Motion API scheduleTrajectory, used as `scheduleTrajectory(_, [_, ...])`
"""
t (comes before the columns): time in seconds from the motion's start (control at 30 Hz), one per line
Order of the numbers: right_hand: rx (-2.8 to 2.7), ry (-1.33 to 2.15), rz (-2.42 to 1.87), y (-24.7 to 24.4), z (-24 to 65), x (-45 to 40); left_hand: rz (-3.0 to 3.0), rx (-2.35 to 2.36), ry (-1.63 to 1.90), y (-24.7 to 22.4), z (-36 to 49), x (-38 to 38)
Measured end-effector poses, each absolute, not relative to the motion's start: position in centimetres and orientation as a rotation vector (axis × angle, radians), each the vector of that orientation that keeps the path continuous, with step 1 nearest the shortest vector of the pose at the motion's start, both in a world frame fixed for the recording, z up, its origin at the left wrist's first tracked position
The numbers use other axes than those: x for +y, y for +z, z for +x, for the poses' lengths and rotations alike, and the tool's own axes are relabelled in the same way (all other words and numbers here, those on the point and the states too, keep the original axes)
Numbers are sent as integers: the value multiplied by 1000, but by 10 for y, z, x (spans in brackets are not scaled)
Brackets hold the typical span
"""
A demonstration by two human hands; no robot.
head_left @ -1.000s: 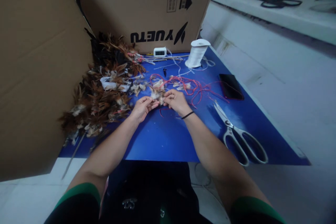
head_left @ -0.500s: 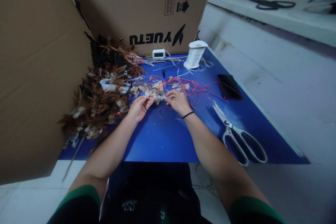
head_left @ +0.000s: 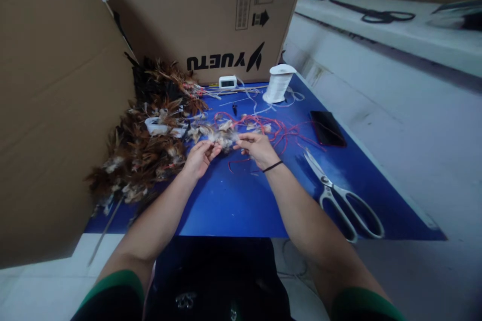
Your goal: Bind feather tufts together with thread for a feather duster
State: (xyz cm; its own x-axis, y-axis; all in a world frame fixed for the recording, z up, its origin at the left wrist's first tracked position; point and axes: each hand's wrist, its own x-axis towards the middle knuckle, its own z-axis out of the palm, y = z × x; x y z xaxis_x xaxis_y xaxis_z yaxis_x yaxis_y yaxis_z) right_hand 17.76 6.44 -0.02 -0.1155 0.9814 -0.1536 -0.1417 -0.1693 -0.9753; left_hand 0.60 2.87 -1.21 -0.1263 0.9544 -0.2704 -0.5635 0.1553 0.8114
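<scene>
A small clump of pale, fluffy feathers lies between my hands over the blue table. My left hand pinches at its left edge, palm partly turned up. On the right side of the clump, my right hand has thumb and forefinger pressed together at the fluff, with a black band round the wrist. Pink-red string lies in loose tangles just behind and beside my right hand. To the left, a big heap of brown feathers reaches close to my left hand.
Large scissors lie to the right, below a dark phone. A white ribbon spool and a small white digital device stand at the back. Cardboard walls the back and left. Black scissors rest on a ledge.
The camera view has tilted slightly, so things sit a little lower. My right hand has shifted slightly left at the clump, fingers stretched flatter; my left hand has barely moved.
</scene>
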Motion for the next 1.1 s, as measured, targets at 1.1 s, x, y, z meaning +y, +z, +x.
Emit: scheduleTrajectory(1.1, [-1410, 1309, -813, 4, 166, 53, 1165, 949, 1309, -11, 12, 16])
